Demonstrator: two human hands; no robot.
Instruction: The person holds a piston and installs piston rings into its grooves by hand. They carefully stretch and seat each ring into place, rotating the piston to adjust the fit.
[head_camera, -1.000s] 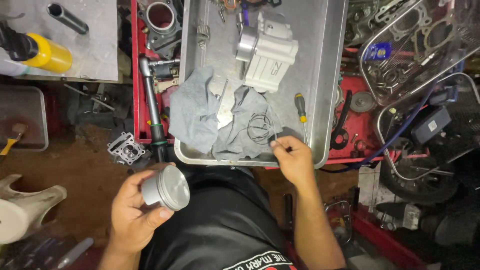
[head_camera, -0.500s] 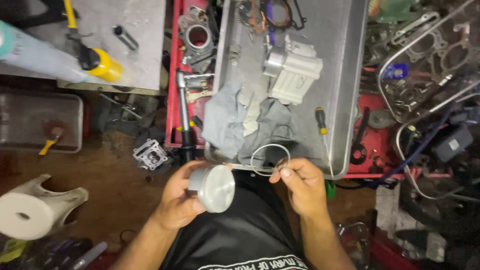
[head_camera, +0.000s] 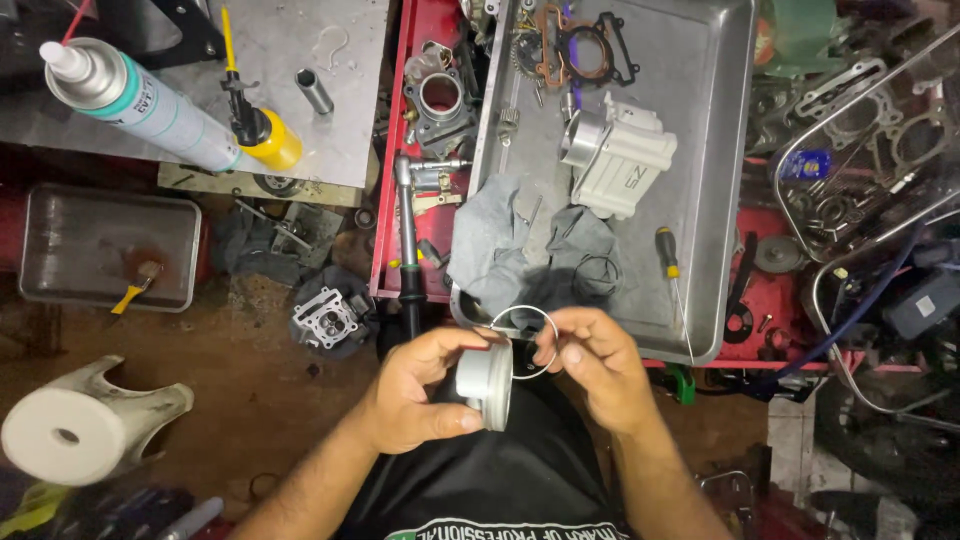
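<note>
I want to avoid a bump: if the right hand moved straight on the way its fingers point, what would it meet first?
The right hand points left, so it would probably first meet the silver piston in the left hand. It already pinches the thin ring close beside it; depth is unclear.

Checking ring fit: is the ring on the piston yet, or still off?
Off. The right hand pinches the thin ring beside the piston held in the left hand.

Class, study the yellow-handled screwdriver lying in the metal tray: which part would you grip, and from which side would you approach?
Grip the screwdriver by its yellow handle, from above. It lies flat on the tray floor, handle pointing away, thin shaft toward the near rim, and nothing lies over the handle.
</note>
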